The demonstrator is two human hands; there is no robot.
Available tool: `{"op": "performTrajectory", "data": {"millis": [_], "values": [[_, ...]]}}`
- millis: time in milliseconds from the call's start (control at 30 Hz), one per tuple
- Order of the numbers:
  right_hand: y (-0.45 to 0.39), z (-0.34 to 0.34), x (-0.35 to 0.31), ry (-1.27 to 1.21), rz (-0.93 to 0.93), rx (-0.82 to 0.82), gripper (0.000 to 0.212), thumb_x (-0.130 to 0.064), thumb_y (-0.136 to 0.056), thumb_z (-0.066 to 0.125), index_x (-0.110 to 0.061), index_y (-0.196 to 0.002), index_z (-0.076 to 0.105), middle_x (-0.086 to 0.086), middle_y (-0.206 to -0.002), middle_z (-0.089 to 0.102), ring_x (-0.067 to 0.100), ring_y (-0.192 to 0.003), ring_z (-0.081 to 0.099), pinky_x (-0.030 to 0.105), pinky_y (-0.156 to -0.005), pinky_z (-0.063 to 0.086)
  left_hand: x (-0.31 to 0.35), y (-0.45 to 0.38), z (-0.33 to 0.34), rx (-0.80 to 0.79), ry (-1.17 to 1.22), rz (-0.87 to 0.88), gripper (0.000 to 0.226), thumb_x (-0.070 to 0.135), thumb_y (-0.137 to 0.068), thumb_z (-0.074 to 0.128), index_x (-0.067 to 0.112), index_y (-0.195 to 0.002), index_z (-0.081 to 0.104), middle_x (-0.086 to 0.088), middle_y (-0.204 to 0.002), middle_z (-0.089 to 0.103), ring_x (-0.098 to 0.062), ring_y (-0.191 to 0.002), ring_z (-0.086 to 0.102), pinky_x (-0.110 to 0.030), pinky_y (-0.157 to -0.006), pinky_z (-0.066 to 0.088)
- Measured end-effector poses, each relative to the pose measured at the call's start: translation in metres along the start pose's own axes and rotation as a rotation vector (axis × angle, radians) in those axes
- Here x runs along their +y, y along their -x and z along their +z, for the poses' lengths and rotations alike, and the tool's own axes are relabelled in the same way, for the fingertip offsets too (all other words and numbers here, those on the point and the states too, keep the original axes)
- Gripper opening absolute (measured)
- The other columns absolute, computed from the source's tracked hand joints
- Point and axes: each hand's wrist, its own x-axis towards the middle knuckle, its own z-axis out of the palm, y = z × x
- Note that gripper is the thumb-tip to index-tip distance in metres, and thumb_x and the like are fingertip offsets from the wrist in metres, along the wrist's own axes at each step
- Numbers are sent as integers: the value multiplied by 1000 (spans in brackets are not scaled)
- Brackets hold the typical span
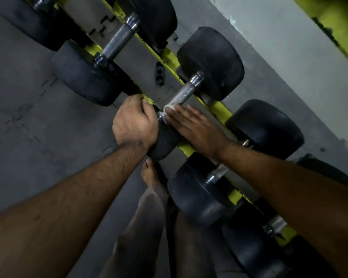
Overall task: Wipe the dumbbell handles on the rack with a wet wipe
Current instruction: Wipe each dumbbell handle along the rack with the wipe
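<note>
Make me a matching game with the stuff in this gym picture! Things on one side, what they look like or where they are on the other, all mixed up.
Things
1. wet wipe
2. rack rail
3. left hand
4. dumbbell handle

Descriptions
A. yellow-green
B. silver and bumpy
C. white, under the right hand's fingers
D. wrapped over the black dumbbell end

Pairs: 1-C, 2-A, 3-D, 4-B
</note>
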Motion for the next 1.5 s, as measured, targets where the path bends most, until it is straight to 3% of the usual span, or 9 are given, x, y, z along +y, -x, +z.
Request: {"op": "performTrajectory", "data": {"millis": [100,267,367,533,667,833,967,1200,1500], "values": [[-6,-4,7,-29,296,108,69,-3,-92,47,-7,-158,25,13,-164,26,32,-152,22,44,-120,30,2,1,0,-8,9,-9,28,28,-99,44,15,-114,64,-5,-113,66,-26,-106,58,-32,-81,38],[-2,2,-8,-87,199,112,67,-3,-92,43,-5,-157,25,14,-164,25,33,-152,21,42,-119,27,3,2,0,-7,-7,-8,28,28,-99,45,15,-115,64,-5,-114,66,-26,-106,58,-33,-82,39],[-13,1,-3,-194,509,148,79,-6,-87,58,-3,-157,22,17,-165,19,36,-154,13,43,-120,26,2,1,-1,0,-11,-4,28,28,-99,45,15,-114,64,-5,-113,66,-25,-106,58,-33,-81,38],[-9,0,-2,-89,316,140,67,-7,-92,47,-5,-157,28,13,-164,25,33,-153,17,44,-122,23,3,2,-1,-7,-16,2,27,28,-99,45,14,-112,64,-5,-111,65,-26,-104,58,-30,-76,35],[-20,-6,-3,-82,483,152,70,-7,-90,53,-7,-156,30,9,-165,25,30,-154,17,38,-120,17,1,0,-1,-3,-34,5,27,29,-99,45,14,-111,64,-6,-110,65,-26,-102,58,-27,-74,29],[-43,-15,8,-197,377,389,35,-9,-93,49,-15,-118,73,-1,-128,69,23,-131,56,39,-100,41,-2,-1,0,3,-38,33,28,30,-98,44,13,-108,64,-5,-108,65,-25,-100,58,-27,-73,30],[-51,-27,-8,-366,469,508,31,-6,-90,50,-10,-101,78,3,-109,76,24,-115,67,37,-96,50,-1,-1,-1,-12,-31,39,30,32,-98,42,12,-104,64,-6,-104,64,-27,-97,59,-30,-72,34],[-47,-60,-40,-1079,1162,519,27,-8,-88,53,-12,-105,74,-1,-100,74,13,-92,69,34,-82,60,2,0,-4,-27,-40,27,27,32,-97,45,12,-101,64,-6,-104,64,-27,-95,58,-30,-71,32],[-65,-53,-3,-1770,1913,536,27,-9,-103,45,-3,-126,58,12,-111,62,30,-103,60,42,-91,54,-1,-2,-1,-35,-58,40,31,36,-94,46,11,-100,63,-6,-103,63,-27,-93,59,-31,-70,34]]}}
